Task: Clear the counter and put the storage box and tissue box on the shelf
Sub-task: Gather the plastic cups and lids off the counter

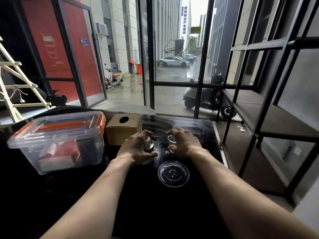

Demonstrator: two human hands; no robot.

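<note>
On the black counter stands a clear storage box with orange latches at the left, several red and white items inside. A brown cardboard tissue box sits right beside it. My left hand is closed from above around a small metal-topped cup. My right hand grips a small clear glass from above. A clear plastic cup lid lies flat on the counter just in front of both hands.
A black metal shelf with dark boards runs along the right side of the counter. A wooden ladder rack leans at the left. Glass doors and windows stand behind the counter.
</note>
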